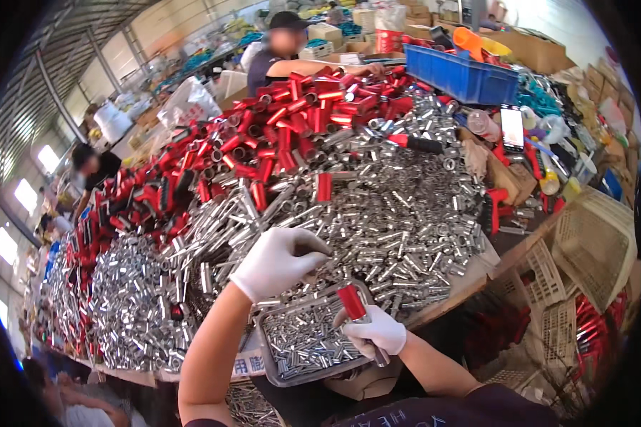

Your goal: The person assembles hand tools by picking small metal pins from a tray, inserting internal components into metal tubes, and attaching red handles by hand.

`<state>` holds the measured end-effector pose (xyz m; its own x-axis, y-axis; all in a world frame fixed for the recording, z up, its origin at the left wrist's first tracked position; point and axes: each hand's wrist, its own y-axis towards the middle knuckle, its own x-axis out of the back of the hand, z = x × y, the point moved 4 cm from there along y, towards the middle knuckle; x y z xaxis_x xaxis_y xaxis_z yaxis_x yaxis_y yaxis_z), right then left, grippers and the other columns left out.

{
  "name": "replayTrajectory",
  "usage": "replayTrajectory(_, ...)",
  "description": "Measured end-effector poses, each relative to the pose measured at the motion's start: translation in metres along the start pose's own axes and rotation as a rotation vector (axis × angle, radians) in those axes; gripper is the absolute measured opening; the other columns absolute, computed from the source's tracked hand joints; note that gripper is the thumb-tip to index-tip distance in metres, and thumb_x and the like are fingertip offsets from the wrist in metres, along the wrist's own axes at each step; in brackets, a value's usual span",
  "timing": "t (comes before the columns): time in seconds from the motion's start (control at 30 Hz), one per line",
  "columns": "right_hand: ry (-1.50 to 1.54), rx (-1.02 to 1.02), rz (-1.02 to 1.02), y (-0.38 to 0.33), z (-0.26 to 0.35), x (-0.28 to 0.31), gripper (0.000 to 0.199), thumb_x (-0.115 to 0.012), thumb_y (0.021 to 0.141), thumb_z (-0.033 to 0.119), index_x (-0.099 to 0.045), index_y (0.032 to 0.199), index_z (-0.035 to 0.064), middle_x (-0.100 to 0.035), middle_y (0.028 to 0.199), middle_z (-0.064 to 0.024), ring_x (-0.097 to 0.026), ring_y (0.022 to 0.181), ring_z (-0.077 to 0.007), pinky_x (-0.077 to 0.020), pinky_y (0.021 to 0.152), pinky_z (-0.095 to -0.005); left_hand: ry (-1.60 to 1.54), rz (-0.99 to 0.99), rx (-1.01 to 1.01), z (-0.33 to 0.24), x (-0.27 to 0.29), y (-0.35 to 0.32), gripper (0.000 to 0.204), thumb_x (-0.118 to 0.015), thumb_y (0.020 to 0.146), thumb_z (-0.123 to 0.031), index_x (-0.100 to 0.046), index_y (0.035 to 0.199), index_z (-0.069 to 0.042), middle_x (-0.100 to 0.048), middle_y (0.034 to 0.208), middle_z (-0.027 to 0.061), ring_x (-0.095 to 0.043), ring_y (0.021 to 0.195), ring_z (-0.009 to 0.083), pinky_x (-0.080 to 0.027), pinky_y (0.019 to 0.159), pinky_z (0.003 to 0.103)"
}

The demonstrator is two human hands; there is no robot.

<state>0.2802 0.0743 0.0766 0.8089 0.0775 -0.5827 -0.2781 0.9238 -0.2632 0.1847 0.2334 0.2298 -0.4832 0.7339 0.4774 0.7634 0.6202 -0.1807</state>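
White gloves cover both hands. My right hand (pixel 377 331) is closed round a cylindrical metal part with a red sleeve (pixel 352 302) on its upper end; its silver lower end sticks out below the fingers. It is held tilted over the right side of a clear plastic tray (pixel 265 350) full of small silver metal pins (pixel 308 340). Above the tray's far edge hovers my left hand (pixel 281 265), with thumb and fingertips curled together in a pinch. Anything between those fingertips is too small to make out. Beyond it spreads a heap of small silver metal parts (pixel 399 220).
Red metal sleeves (pixel 285 135) pile up behind the silver parts. A blue crate (pixel 463 75) and a lit phone (pixel 512 128) are at the far right. Cream plastic baskets (pixel 595 242) stand beside the table. Across the table, a person in a cap (pixel 286 53) reaches into the pile.
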Motion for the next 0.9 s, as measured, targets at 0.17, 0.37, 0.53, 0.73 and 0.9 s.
replayTrajectory(0.17,0.015,0.025,0.043,0.0,-0.001,0.001,0.025,-0.06,0.094,0.014,-0.054,0.114,0.0002,-0.05,0.057,-0.0001,-0.045,0.039,-0.0089,-0.036,0.037,-0.0251,0.085,-0.058,-0.061,-0.006,-0.009,-0.005,0.015,-0.067,0.086,-0.004,-0.07,0.099,0.005,-0.071,0.08,0.007,-0.066,0.066,0.0079,-0.054,0.06,0.022)
replayTrajectory(0.37,-0.026,0.037,0.039,-0.003,0.003,0.002,0.023,-0.059,0.095,0.015,-0.054,0.112,-0.0001,-0.049,0.054,0.0,-0.045,0.038,-0.0091,-0.036,0.036,-0.0258,0.236,-0.014,-0.069,-0.015,-0.01,0.014,0.02,-0.065,0.087,-0.007,-0.069,0.1,0.007,-0.069,0.079,0.0078,-0.066,0.066,0.009,-0.055,0.061,0.024)
replayTrajectory(0.53,0.005,0.056,0.074,-0.001,0.002,0.003,0.023,-0.059,0.095,0.015,-0.055,0.11,-0.0008,-0.048,0.053,0.0003,-0.044,0.037,-0.0088,-0.0363,0.036,-0.0258,0.3,0.05,0.016,-0.013,-0.007,0.027,0.024,-0.063,0.087,-0.009,-0.068,0.103,0.008,-0.07,0.079,0.0094,-0.067,0.065,0.0105,-0.056,0.059,0.025)
replayTrajectory(0.73,-0.021,0.101,0.078,-0.004,0.009,0.005,0.023,-0.06,0.093,0.015,-0.056,0.11,0.0001,-0.048,0.054,0.0008,-0.044,0.037,-0.0081,-0.0372,0.037,-0.0251,0.23,0.093,0.099,-0.007,-0.009,0.036,0.025,-0.064,0.087,-0.01,-0.068,0.105,0.008,-0.069,0.081,0.0087,-0.067,0.066,0.0101,-0.057,0.06,0.025)
replayTrajectory(0.9,0.028,0.066,0.092,-0.005,0.005,0.006,0.025,-0.064,0.091,0.017,-0.056,0.11,0.0022,-0.049,0.054,0.0019,-0.045,0.038,-0.0077,-0.0357,0.036,-0.024,0.249,0.171,0.008,-0.007,-0.024,0.036,0.027,-0.066,0.087,-0.014,-0.069,0.106,0.005,-0.07,0.082,0.0073,-0.065,0.066,0.0088,-0.055,0.061,0.024)
